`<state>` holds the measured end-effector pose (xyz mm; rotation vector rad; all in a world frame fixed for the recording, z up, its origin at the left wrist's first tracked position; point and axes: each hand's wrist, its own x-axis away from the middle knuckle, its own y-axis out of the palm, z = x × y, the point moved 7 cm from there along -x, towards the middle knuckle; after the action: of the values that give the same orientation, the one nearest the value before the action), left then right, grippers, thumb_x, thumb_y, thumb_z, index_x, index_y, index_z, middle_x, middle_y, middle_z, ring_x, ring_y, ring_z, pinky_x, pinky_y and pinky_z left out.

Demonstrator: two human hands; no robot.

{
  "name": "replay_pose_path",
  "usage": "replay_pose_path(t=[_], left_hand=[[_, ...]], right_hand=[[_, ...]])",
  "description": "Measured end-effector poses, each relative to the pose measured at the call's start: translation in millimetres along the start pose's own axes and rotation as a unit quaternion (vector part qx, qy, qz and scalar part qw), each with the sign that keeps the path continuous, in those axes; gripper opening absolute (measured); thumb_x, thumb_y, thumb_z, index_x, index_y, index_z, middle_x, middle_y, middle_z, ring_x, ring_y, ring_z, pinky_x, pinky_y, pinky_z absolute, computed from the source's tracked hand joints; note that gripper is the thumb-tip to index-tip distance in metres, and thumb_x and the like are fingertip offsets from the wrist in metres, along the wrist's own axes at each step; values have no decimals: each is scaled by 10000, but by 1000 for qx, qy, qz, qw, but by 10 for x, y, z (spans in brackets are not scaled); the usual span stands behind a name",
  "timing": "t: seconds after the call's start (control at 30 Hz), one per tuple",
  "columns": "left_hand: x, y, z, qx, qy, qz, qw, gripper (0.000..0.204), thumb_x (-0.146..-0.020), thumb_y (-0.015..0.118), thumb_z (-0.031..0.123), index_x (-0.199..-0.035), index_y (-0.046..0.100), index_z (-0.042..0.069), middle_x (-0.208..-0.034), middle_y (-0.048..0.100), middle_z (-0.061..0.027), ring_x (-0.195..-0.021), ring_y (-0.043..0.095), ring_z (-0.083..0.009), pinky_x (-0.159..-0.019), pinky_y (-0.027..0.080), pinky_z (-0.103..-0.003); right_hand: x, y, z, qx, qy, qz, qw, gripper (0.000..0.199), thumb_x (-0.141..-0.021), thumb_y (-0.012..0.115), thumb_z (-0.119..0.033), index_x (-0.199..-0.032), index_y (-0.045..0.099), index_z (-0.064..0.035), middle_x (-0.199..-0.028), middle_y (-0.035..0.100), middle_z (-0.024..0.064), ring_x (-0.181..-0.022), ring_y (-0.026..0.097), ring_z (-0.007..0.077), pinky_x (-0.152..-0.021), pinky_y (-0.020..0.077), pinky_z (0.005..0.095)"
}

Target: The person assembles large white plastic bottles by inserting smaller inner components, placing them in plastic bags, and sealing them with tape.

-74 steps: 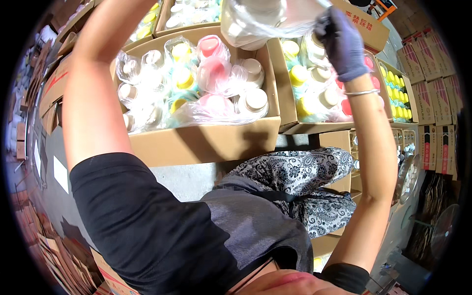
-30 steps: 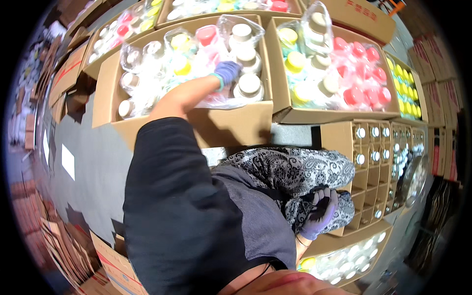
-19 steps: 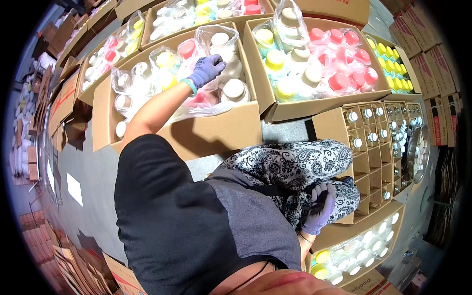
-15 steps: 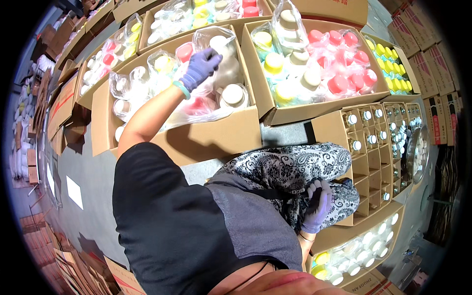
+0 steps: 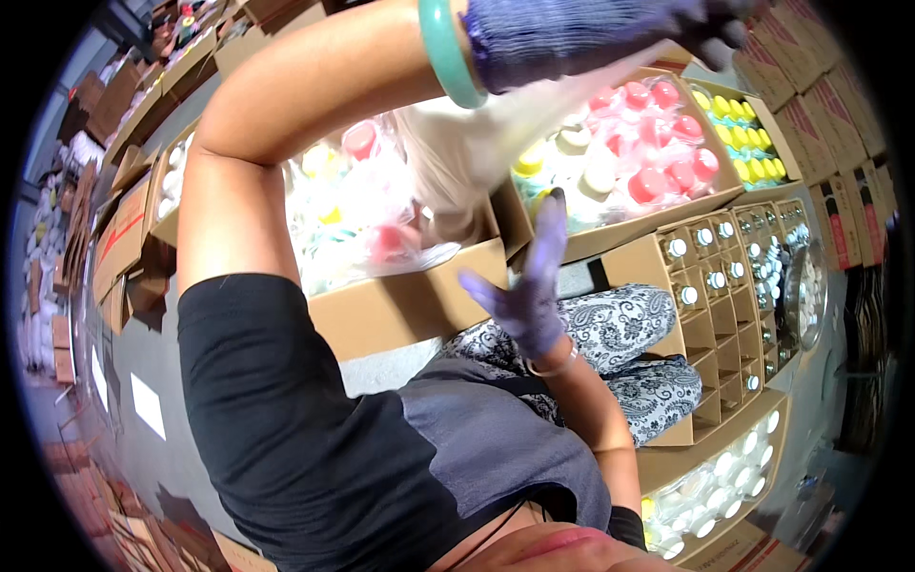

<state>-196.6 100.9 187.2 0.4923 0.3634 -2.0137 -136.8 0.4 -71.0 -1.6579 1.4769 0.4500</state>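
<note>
1. A person in a black and grey shirt and patterned trousers sits among open cardboard boxes, seen from above their head.
2. The large cardboard box at centre holds plastic-wrapped jars with pink, yellow and white lids; a second box of jars sits at upper right.
3. A divided carton at right has a grid of cells, some filled with small capped jars.
4. A clear plastic bag hangs at upper centre, its long axis slanting from upper right down to lower left, above the centre box.
5. The left hand, in a purple glove with a green bangle on the wrist, is clenched on the bag's top corner at the upper edge.
6. The right hand, also gloved, is spread with nothing in it, fingers pointing up, just below the bag's lower end, so it is the nearer free hand.
</note>
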Motion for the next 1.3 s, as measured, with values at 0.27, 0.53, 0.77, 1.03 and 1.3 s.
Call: replay_pose_path(t=[0.27, 0.53, 0.77, 1.03, 1.3], left_hand=[[120, 1016, 272, -292, 302, -76, 905, 360, -881, 736, 318, -1051, 679, 7, -862, 700, -116, -764, 683, -198, -696, 551, -325], [870, 1220, -1332, -115, -28, -174, 978, 1416, -623, 936, 440, -1579, -13, 3, -1623, 112, -256, -1514, 159, -343, -1217, 224, -470], [1095, 2261, -2088, -119, 84, -177, 973, 1321, -602, 932, 411, -1555, 116, -4, -1540, 300, -235, -1446, 316, -349, -1187, 292, -438], [1687, 2237, -3424, -180, -46, -271, 944, 851, -771, 824, 407, -1445, 461, 34, -1429, 479, -209, -1351, 440, -352, -1146, 348, -439], [1869, 2509, -3909, -185, -27, -223, 957, 432, -1032, 495, 271, -1329, 540, -40, -1287, 600, -167, -1207, 555, -265, -1048, 433, -388]], right_hand=[[454, -1302, 378, -65, 175, 248, 951, 527, -756, 741, -39, -1233, 537, 54, -1167, 601, 168, -1038, 618, 266, -903, 520, 382], [1519, -2635, -165, -45, 249, 410, 877, 683, -780, 704, 18, -1391, 403, 74, -1330, 558, 191, -1184, 586, 291, -1011, 489, 411], [2414, -2393, 421, 123, 470, 127, 865, 403, -920, 650, -253, -1241, 622, -11, -1177, 681, 122, -1077, 643, 370, -958, 506, 481], [2420, -3721, -862, -145, 159, 452, 866, 575, -984, 570, -405, -1473, 419, -142, -1436, 511, 211, -1287, 518, 407, -1086, 442, 513], [2293, -4044, -1542, 196, 246, 416, 853, 534, -1017, 444, -322, -1429, 394, 15, -1391, 501, 291, -1239, 556, 381, -1036, 490, 482]])
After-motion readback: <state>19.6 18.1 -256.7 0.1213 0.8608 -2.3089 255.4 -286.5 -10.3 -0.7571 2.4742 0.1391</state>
